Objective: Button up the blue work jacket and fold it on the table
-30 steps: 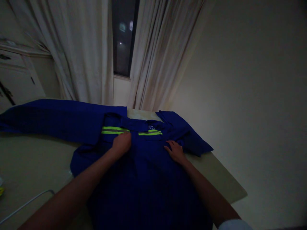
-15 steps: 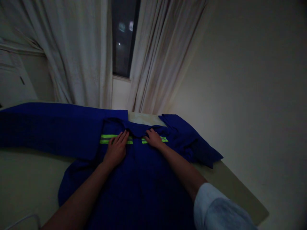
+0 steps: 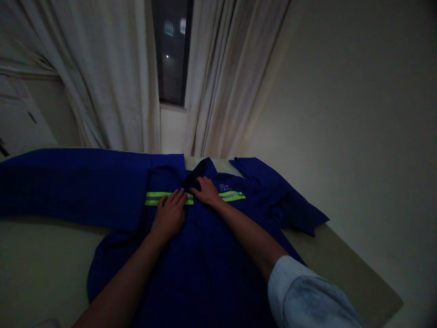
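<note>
We flatten the blue shirt (image 3: 205,269) on the counter (image 3: 41,269): left hand (image 3: 169,217) spread flat, right hand (image 3: 207,192) with fingers curled at the collar (image 3: 204,166), grip unclear; the rumpled right sleeve (image 3: 293,209) needs smoothing.

Pale table (image 3: 41,259) under a spread blue work jacket (image 3: 205,259) (yellow-green reflective stripe (image 3: 234,196) across its chest)

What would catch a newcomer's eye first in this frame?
A blue work jacket lies spread front-up across the pale table, its neon yellow-green stripe running across the chest. The left hand lies flat on the stripe, the right hand beside the collar. Behind, pale curtains frame a dark window.
</note>
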Available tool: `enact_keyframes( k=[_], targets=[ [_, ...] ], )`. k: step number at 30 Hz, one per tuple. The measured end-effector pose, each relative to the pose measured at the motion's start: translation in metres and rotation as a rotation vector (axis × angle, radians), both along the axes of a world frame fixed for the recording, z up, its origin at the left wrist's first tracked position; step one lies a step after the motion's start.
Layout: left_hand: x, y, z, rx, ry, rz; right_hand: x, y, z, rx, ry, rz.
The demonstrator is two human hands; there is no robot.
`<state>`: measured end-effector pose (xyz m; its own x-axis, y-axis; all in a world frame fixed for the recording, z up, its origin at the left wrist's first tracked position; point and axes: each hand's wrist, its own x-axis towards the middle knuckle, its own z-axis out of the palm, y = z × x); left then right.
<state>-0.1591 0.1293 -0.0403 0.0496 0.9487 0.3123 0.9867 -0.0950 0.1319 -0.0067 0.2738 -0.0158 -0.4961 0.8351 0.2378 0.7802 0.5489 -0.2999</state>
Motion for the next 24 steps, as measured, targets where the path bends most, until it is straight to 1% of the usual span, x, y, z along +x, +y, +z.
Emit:
enact_keyframes(
  k=[2, 4, 5, 7, 9, 10, 11, 13, 15, 17, 18, 19, 22, 24],
  targets=[
    [0.0, -0.001, 0.002, -0.013, 0.008, 0.003, -0.002, 0.003, -0.003, 0.013, -0.007, -0.061],
    [0.0, -0.002, 0.004, -0.019, 0.014, 0.005, -0.002, 0.011, 0.003, -0.004, 0.002, -0.079],
    [0.0, -0.002, 0.004, -0.017, 0.016, 0.007, -0.002, 0.014, 0.007, -0.017, 0.005, -0.058],
    [0.0, -0.001, 0.004, -0.007, 0.019, 0.005, -0.003, 0.018, 0.015, -0.034, -0.011, 0.07],
    [0.0, -0.001, 0.002, 0.004, 0.024, 0.001, -0.005, 0.018, 0.021, -0.044, -0.089, 0.219],
    [0.0, -0.001, 0.001, 0.007, 0.027, 0.002, -0.007, 0.018, 0.025, -0.044, -0.136, 0.259],
    [0.0, -0.001, 0.0, 0.01, 0.031, 0.004, -0.009, 0.019, 0.029, -0.039, -0.174, 0.26],
    [0.0, -0.001, -0.001, 0.013, 0.036, 0.013, -0.012, 0.024, 0.039, -0.009, -0.186, 0.164],
    [0.0, -0.001, 0.0, 0.013, 0.039, 0.014, -0.014, 0.03, 0.05, 0.085, -0.058, -0.002],
    [0.001, -0.001, 0.001, 0.015, 0.034, 0.009, -0.014, 0.032, 0.055, 0.178, 0.109, -0.144],
    [0.001, -0.001, 0.001, 0.015, 0.03, 0.008, -0.014, 0.029, 0.055, 0.192, 0.161, -0.171],
    [0.001, -0.001, 0.001, 0.014, 0.027, 0.008, -0.013, 0.025, 0.052, 0.177, 0.171, -0.166],
    [0.0, -0.001, 0.0, 0.013, 0.024, 0.008, -0.013, 0.002, 0.033, 0.013, 0.002, -0.097],
    [-0.001, -0.002, -0.001, 0.013, 0.028, 0.003, -0.013, -0.012, 0.018, -0.044, -0.106, -0.116]
  ],
)
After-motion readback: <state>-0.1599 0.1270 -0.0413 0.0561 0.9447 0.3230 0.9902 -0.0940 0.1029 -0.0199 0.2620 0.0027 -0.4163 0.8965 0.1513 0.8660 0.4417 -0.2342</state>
